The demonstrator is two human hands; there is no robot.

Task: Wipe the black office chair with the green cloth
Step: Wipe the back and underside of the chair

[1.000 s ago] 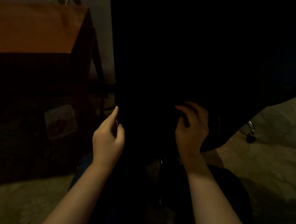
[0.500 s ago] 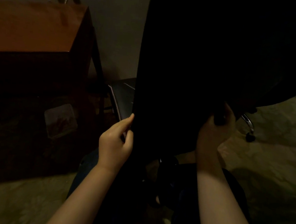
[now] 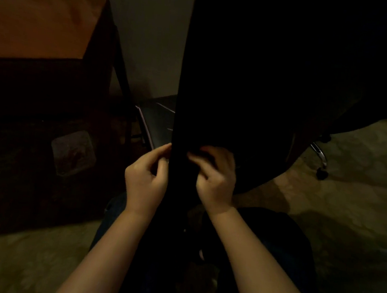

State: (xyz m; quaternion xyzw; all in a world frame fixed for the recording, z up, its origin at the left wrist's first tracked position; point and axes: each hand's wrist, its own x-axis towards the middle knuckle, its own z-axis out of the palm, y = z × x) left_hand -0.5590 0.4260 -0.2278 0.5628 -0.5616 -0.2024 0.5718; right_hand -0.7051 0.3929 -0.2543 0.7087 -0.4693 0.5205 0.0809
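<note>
Up close, the black office chair (image 3: 266, 82) fills the middle and far right; the left hand (image 3: 146, 179) pinches its left edge, while the right hand (image 3: 216, 179) curls against its dark back, grasp unclear.

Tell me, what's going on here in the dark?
A person is working on a black office chair with both bare hands. The left hand pinches the chair's narrow edge. The right hand curls its fingers against the dark surface right beside it, and whether it holds anything is lost in the gloom. A wooden desk stands off to the left.
</note>
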